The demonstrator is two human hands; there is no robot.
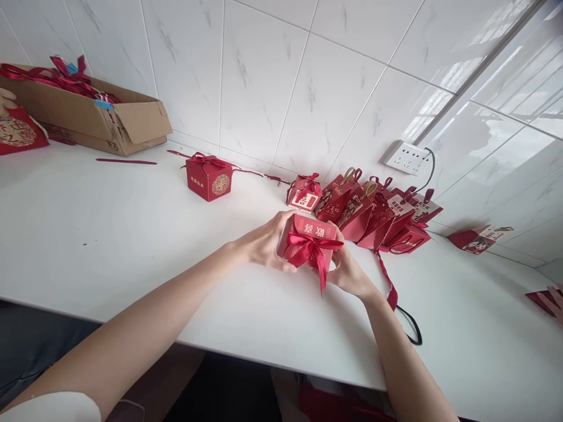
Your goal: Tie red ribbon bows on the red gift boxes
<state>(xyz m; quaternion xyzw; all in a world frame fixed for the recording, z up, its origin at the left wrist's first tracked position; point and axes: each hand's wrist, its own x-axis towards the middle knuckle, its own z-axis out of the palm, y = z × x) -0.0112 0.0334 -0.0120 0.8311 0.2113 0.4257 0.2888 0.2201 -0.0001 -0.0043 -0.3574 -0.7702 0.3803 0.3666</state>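
Between my two hands is a red gift box [303,225] with gold lettering, held above the white table. A glossy red ribbon bow [313,249] is tied across it, one tail hanging down in front. My left hand [268,243] grips the box's left side, the thumb low near the front. On the opposite side my right hand [349,266] wraps the right edge, its fingers partly hidden behind the box. Just beyond stands a smaller red and white gift box [304,196] with a bow. Farther left sits another red box [209,179] topped with a bow.
Several red gift bags [365,211] stand in a row by the tiled wall, below a power strip [407,157]. A cardboard box [97,123] of ribbons is at the back left, and another person's hand [6,102] is beside it. A loose ribbon [387,281] lies to the right.
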